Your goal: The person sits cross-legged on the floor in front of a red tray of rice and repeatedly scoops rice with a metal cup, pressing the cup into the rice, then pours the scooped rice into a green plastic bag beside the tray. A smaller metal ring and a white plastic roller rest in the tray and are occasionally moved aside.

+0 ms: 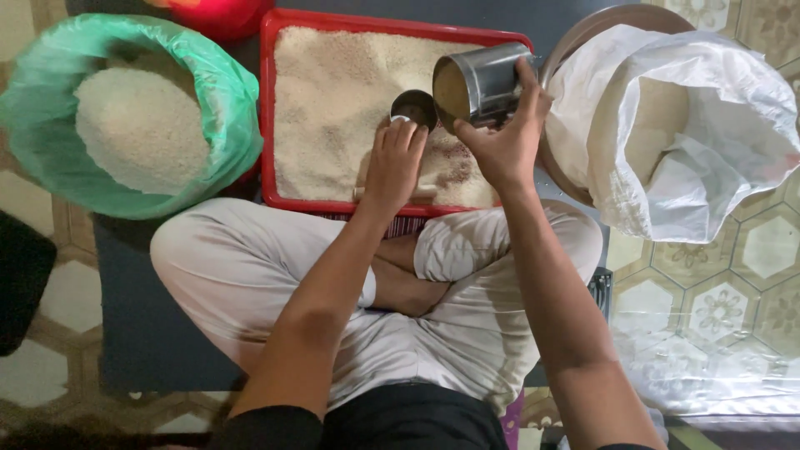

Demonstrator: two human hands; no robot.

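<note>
My right hand point(507, 142) grips a steel cup point(482, 82) tipped on its side, mouth toward the left, above the right end of a red tray point(268, 100) spread with white rice. My left hand point(393, 162) lies palm down on the rice in the tray, fingertips touching a small steel cup point(413, 107) that stands in the grain. I sit cross-legged in pale trousers, knees just below the tray's near rim.
A green plastic bag point(217, 92) full of white rice stands at the left. At the right, a white sack point(708, 125) of rice sits in a round brown basin point(617, 17). A red object point(218, 15) shows at the top. Patterned tile floor surrounds a dark mat.
</note>
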